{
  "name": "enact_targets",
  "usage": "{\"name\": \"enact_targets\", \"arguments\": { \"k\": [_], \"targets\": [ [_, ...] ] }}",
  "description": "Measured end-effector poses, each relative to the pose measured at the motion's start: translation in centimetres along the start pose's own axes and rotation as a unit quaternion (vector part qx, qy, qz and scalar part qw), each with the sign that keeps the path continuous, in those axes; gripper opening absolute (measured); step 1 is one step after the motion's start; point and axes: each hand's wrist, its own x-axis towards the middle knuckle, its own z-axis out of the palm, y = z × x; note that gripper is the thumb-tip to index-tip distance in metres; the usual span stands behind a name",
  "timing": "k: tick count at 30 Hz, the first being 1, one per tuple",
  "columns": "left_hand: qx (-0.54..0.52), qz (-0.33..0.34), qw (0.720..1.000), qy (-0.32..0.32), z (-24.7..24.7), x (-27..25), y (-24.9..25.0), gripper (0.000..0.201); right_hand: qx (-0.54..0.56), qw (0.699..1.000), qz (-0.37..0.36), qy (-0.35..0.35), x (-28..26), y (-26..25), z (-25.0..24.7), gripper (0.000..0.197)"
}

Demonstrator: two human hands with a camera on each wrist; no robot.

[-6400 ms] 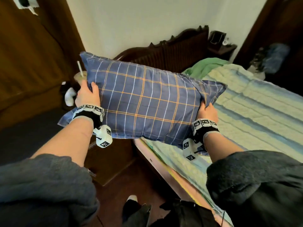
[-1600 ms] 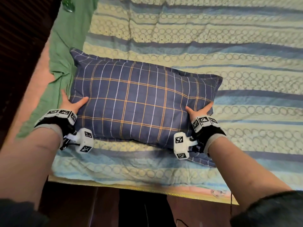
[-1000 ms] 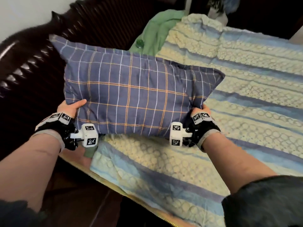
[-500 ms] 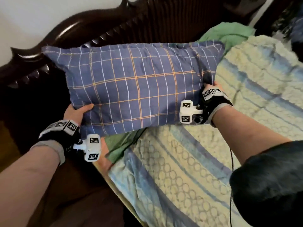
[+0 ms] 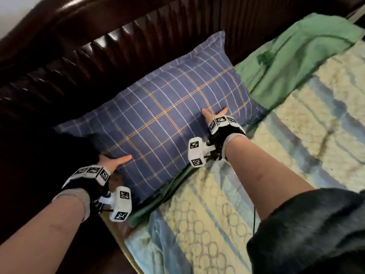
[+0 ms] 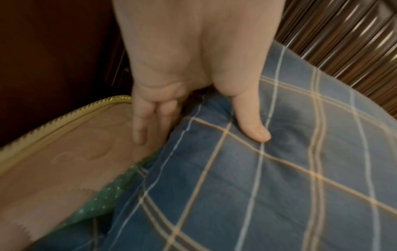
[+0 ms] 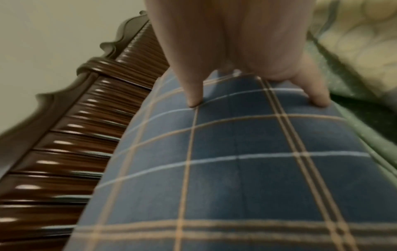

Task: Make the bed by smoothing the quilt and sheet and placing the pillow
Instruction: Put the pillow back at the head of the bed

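Observation:
The blue plaid pillow (image 5: 167,119) lies flat at the head of the bed, against the headboard. My left hand (image 5: 116,163) holds its near left corner. In the left wrist view the left hand (image 6: 199,135) has its thumb (image 6: 257,132) on top of the pillow (image 6: 279,186) and its fingers (image 6: 139,132) tucked under the edge. My right hand (image 5: 214,113) rests on top near the pillow's right end, thumb and a finger spread on the cloth (image 7: 236,169). The striped quilt (image 5: 237,214) covers the bed below the pillow. A green sheet (image 5: 296,56) lies bunched to the right.
The dark wooden headboard (image 5: 98,46) runs right behind the pillow. Bare mattress (image 6: 64,152) with a yellow piped edge shows at the near left corner, with a strip of green sheet (image 6: 103,198) beside it. The floor beside the bed is dark.
The pillow was held up in the air in front of the headboard; now it lies on the bed against the headboard. My right hand has shifted from gripping its end to resting on top.

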Motion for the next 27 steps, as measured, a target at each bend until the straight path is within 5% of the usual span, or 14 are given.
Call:
{"name": "enact_targets", "arguments": {
  "k": [3,6,8,11,14,17,22,27],
  "targets": [
    [0.047,-0.001,0.999,-0.006,0.4,-0.8,0.9,0.094,-0.100,0.994,-0.027,-0.044,0.2,0.7,-0.9,0.090],
    [0.037,-0.005,0.999,-0.007,1.0,-2.5,2.3,0.025,-0.173,0.982,-0.064,-0.042,0.8,1.3,-1.8,0.083],
    [0.011,-0.037,0.999,-0.029,1.2,-2.7,2.5,0.029,-0.203,0.976,-0.064,-0.045,0.6,1.0,-1.5,0.077],
    [0.018,-0.073,0.997,-0.016,1.2,0.1,0.7,0.091,-0.226,0.971,-0.027,-0.067,0.3,0.4,0.0,0.079],
    [0.096,-0.057,0.994,0.007,1.4,-3.1,3.2,0.086,0.004,0.999,0.050,0.016,0.5,0.5,1.8,0.076],
    [0.147,-0.067,0.983,0.085,2.0,-6.7,5.2,0.113,0.236,0.956,0.097,0.146,-0.1,1.2,2.8,0.086],
    [0.171,0.069,0.961,0.206,3.7,-13.0,6.2,0.097,0.241,0.946,0.012,0.215,-5.2,3.1,2.2,0.079],
    [0.195,0.166,0.941,0.223,3.7,-20.3,6.8,0.077,0.188,0.930,-0.072,0.308,-13.5,7.5,-0.4,0.076]
  ]
}}
